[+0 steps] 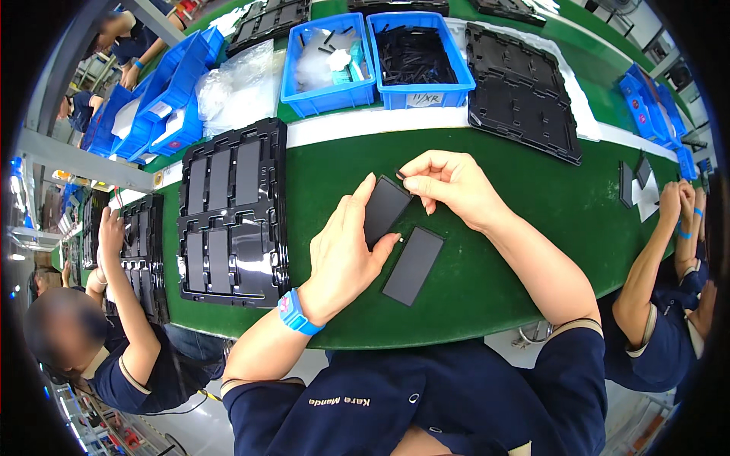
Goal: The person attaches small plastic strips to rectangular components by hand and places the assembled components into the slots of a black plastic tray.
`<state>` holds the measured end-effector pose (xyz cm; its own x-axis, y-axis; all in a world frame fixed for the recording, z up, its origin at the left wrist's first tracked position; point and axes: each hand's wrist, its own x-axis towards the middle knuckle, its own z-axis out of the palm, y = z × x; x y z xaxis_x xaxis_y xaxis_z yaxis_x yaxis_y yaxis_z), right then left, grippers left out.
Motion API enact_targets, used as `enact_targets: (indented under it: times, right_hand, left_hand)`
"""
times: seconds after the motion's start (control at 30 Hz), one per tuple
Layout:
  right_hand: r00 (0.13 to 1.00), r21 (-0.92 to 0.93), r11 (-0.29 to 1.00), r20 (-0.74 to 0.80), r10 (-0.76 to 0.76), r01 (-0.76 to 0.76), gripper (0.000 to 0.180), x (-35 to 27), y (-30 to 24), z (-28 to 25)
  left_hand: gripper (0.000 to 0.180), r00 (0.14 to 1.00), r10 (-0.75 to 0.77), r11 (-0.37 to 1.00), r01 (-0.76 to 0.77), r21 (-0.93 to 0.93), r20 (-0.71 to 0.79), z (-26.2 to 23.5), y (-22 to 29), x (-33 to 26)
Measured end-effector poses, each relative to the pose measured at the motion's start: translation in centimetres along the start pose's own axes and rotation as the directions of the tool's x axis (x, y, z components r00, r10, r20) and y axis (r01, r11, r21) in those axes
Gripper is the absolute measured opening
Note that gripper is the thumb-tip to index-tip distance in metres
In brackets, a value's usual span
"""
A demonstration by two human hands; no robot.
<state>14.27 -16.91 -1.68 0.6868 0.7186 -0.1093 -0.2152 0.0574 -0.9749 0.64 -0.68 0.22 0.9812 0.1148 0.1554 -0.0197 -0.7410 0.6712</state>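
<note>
A flat black rectangular panel, about the size of a phone, lies tilted under my left hand. The fingers run along its left side and the thumb presses near its lower right corner, so the panel is gripped between them. At the panel's upper right corner, my right hand pinches a small black piece between thumb and forefinger; its exact kind is too small to tell. A second dark panel rests flat on the green table, just below the first one and touched by neither hand.
Left of my hands stands a stack of black trays holding several dark panels. Beyond are a blue bin with plastic bags and another blue bin with black strips. Black trays lie back right. Co-workers sit on both sides.
</note>
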Motion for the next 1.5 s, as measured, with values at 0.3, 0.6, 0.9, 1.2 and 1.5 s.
enact_targets:
  times: [0.3,0.6,0.9,1.2,1.5]
  right_hand:
    - [0.999,-0.261,0.965,-0.03,-0.03,0.021,0.015,-0.5,-0.3,1.0]
    - [0.998,-0.123,0.992,0.055,-0.027,0.033,0.013,-0.4,-0.1,0.4]
    - [0.99,0.036,0.999,0.138,-0.018,0.013,0.023,0.2,-0.4,-0.1]
    - [0.993,-0.315,0.948,-0.094,-0.066,0.033,0.025,0.6,0.0,-1.2]
    - [0.99,-0.459,0.881,-0.023,-0.136,0.111,0.022,0.5,0.5,-0.3]
  left_hand:
    - [0.076,0.991,0.116,0.99,-0.11,0.083,-0.072,0.6,-0.7,0.0]
    - [0.074,0.985,0.149,0.988,-0.144,0.054,-0.088,0.8,-0.8,0.0]
    - [0.075,0.969,0.208,0.978,-0.206,0.029,-0.133,-0.4,0.1,0.0]
    - [0.064,0.817,0.052,0.912,0.195,0.36,-0.574,-6.4,-3.9,-4.7]
    - [0.031,0.782,-0.085,0.734,0.468,0.492,-0.617,-6.7,-4.6,-8.4]
